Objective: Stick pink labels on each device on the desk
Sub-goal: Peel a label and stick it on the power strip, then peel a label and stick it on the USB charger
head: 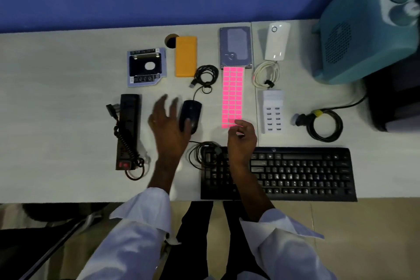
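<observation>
So from the head view: the pink label sheet [232,96] is lying flat on the desk [56,98], a long strip running from the hard drive [236,45] at the back toward the keyboard [295,173], with the white USB charger [272,111] just to its right. The right hand [242,137] is at the near end of the sheet, fingers curled with the tips on the last rows, but honestly I can't tell if it's actually got a label pinched. The left hand [169,120] is a bit blurry, fingers spread wide and holding nothing, thumb side over the near end of the black mouse [191,116]. The two hands are apart, one either side of the mouse. Further left there's a black power strip [127,129], and along the back a drive caddy [146,67], an orange case [186,56] and a white power bank [276,41]. None of the devices shows a pink label.
</observation>
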Demonstrator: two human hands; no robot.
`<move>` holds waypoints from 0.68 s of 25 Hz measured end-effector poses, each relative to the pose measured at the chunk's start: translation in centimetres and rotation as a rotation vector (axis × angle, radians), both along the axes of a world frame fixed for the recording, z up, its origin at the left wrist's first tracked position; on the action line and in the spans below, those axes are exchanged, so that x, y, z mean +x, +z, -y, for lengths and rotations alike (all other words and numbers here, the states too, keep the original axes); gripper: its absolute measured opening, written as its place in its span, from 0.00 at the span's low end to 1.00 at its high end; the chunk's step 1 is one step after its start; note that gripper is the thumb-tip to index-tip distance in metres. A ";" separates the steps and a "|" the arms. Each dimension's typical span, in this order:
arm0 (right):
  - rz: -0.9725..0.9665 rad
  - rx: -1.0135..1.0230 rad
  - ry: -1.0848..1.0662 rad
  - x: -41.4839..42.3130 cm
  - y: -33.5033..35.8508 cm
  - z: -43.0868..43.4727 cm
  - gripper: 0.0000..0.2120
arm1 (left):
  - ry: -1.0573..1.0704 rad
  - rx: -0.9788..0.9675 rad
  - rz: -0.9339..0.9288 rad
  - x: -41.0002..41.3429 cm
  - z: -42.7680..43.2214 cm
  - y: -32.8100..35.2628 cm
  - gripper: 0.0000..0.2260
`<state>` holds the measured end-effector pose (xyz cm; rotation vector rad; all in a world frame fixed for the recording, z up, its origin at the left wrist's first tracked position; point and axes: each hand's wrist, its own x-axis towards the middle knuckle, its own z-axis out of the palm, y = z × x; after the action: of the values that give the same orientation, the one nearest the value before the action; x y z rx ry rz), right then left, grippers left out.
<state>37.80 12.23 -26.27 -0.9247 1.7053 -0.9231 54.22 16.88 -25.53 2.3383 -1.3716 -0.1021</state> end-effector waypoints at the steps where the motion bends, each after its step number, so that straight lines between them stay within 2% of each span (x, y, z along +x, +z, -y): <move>1: 0.001 0.001 -0.013 -0.9 -0.1 0.4 0.11 | -0.093 -0.014 -0.062 -2.4 1.1 0.1 0.23; 4: -0.060 0.005 0.009 -2.5 -0.3 1.1 0.16 | -0.251 0.053 -0.339 -7.5 2.5 -0.7 0.18; 6: -0.144 0.006 0.077 -3.4 -0.2 1.0 0.19 | -0.257 0.116 -0.378 -9.5 2.7 -1.5 0.19; 9: -0.257 0.024 0.223 -4.0 0.0 0.7 0.23 | -0.205 0.164 -0.378 -10.4 2.9 -2.7 0.20; 11: -0.355 0.035 0.303 -3.7 0.2 0.9 0.24 | -0.120 0.141 -0.470 -10.7 3.0 -2.7 0.18; 13: -0.359 0.046 0.329 -2.8 0.5 0.9 0.24 | 0.042 0.067 -0.621 -11.6 3.4 -1.6 0.09; 17: -0.306 0.144 0.286 -1.3 0.5 1.3 0.25 | 0.124 0.071 -0.601 -11.7 3.6 -1.0 0.08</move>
<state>36.52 10.94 -25.74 -1.2216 1.8045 -0.4813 42.51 13.26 -26.55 2.1775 -0.9323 -0.7570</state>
